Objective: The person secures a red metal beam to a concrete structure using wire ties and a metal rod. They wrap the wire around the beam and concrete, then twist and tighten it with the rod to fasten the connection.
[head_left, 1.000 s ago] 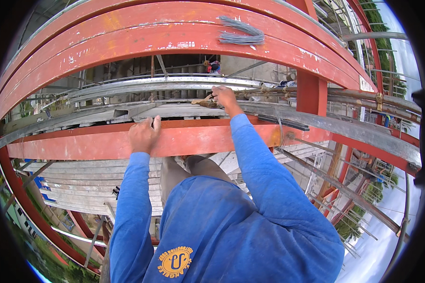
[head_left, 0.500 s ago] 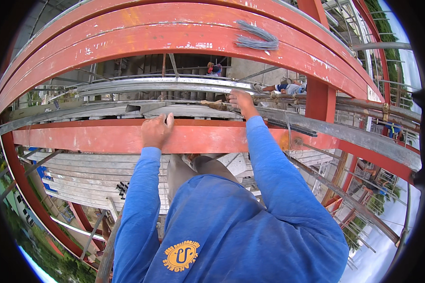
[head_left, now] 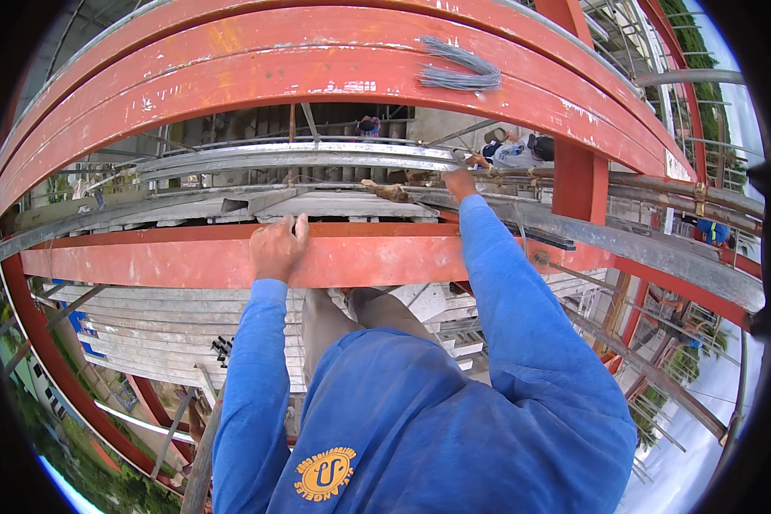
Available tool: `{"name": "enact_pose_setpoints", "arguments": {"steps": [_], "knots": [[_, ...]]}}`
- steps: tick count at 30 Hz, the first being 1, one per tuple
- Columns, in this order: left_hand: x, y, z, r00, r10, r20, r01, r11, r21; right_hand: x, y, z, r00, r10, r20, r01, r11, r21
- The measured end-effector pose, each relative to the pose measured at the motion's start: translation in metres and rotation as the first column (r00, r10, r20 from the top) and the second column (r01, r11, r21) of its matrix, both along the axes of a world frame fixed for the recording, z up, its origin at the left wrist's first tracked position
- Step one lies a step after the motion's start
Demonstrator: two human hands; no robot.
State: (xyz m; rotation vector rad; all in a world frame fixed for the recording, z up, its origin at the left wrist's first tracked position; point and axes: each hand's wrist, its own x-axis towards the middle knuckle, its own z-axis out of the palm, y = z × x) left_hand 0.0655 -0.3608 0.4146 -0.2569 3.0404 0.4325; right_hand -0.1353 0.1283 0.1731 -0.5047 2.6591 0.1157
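Observation:
My left hand [head_left: 277, 247] rests over the upper edge of a red steel beam [head_left: 368, 261] in front of my waist. Its thumb stands apart from the fingers, and I see nothing held in it. Farther forward and to the right, my right hand [head_left: 460, 183] is closed at a brownish scaffold pipe [head_left: 510, 175]; its fingertips are partly hidden. Below the beam my legs [head_left: 327, 319] show. On the far red beams [head_left: 274, 64] lies a bent bundle of grey tie wire [head_left: 461, 67], away from both hands.
A red post [head_left: 581, 184] stands right of my right hand. Grey metal pipes [head_left: 651, 248] cross on the right. White planks [head_left: 188, 330] lie lower down at left. Another person [head_left: 518, 152] is below, beyond the pipes. Gaps open between beams onto lower levels.
My right hand has moved rightward along the pipe and its fingers have closed. My left hand stays at the beam. The person below has shifted, now showing a dark head covering.

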Motion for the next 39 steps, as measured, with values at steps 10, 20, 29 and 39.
{"name": "enact_pose_setpoints", "arguments": {"steps": [10, 20, 29, 39], "knots": [[-0.003, 0.0, -0.004, 0.997, -0.049, -0.064, 0.05, 0.999, 0.009, -0.039, 0.05, -0.065, 0.682, -0.711, 0.171, 0.724, 0.689, -0.024], [-0.007, 0.0, -0.004, 0.993, -0.08, -0.085, 0.082, 0.997, 0.012, -0.067, 0.083, -0.115, 0.932, -0.362, 0.023, 0.362, 0.932, 0.003], [-0.01, -0.001, -0.005, 0.996, -0.079, -0.046, 0.081, 0.995, 0.063, -0.104, 0.101, -0.134, 0.928, -0.373, -0.009, 0.372, 0.927, -0.038], [-0.008, 0.005, -0.005, 0.998, -0.058, 0.019, 0.057, 0.995, 0.076, -0.166, 0.054, -0.082, 0.087, -0.965, 0.246, 0.832, -0.065, -0.55]]}}
